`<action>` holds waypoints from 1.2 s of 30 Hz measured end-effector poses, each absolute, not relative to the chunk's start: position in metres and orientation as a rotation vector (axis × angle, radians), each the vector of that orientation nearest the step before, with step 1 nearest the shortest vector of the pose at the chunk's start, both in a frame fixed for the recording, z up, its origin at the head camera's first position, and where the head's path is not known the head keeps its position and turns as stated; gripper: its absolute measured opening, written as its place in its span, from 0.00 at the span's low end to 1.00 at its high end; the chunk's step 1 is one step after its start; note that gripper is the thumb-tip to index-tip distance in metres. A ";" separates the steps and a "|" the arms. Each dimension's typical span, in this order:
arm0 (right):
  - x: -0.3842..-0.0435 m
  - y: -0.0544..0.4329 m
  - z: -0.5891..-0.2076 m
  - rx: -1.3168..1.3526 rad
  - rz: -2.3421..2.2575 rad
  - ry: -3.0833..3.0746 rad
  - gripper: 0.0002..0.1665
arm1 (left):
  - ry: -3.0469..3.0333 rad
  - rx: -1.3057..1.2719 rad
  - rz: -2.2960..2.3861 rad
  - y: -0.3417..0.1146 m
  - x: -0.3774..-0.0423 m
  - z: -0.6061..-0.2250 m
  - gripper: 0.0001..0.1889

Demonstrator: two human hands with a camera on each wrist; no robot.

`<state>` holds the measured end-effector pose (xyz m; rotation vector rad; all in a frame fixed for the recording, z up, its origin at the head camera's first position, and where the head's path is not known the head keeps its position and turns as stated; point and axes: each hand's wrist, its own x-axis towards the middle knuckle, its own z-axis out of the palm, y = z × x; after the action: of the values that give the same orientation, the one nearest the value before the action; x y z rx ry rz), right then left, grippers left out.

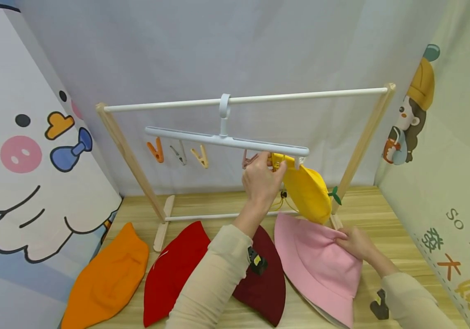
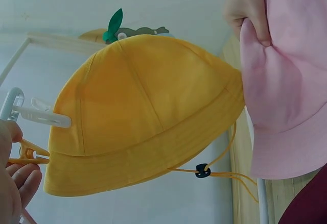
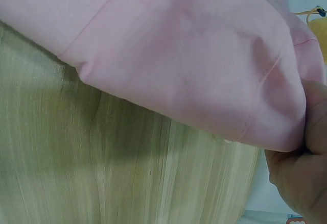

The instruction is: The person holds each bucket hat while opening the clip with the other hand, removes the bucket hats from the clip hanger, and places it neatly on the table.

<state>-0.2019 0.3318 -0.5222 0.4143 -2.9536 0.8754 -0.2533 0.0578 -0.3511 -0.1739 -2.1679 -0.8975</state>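
Note:
A yellow bucket hat (image 1: 307,189) with a green sprout and a cord hangs at the right end of a light-blue clip hanger (image 1: 185,136). A white clothespin (image 2: 46,117) grips one side of it. My left hand (image 1: 261,180) is raised at the hanger and pinches a yellow clothespin (image 2: 29,153) whose tips meet the hat's edge; whether they bite the cloth cannot be told. Lower right, my right hand (image 1: 358,244) pinches the crown of a pink bucket hat (image 1: 321,265), bunching its fabric. The right wrist view shows the pink hat's edge over the wooden table.
The hanger hooks over a white rail (image 1: 301,96) on a wooden-legged rack (image 1: 130,162). Orange (image 1: 157,150), grey and yellow clothespins dangle at its left. On the table (image 1: 362,201) lie an orange hat (image 1: 109,278), a red hat (image 1: 175,269) and a maroon hat (image 1: 265,290).

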 end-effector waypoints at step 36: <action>-0.189 0.330 -0.544 0.339 0.576 -3.016 0.17 | -2.165 -0.188 -0.976 0.062 -0.249 -0.346 0.11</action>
<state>-0.1891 0.3303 -0.5439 0.3394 -3.0159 0.5763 -0.2494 0.0616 -0.3460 -0.1881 -2.1646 -0.9764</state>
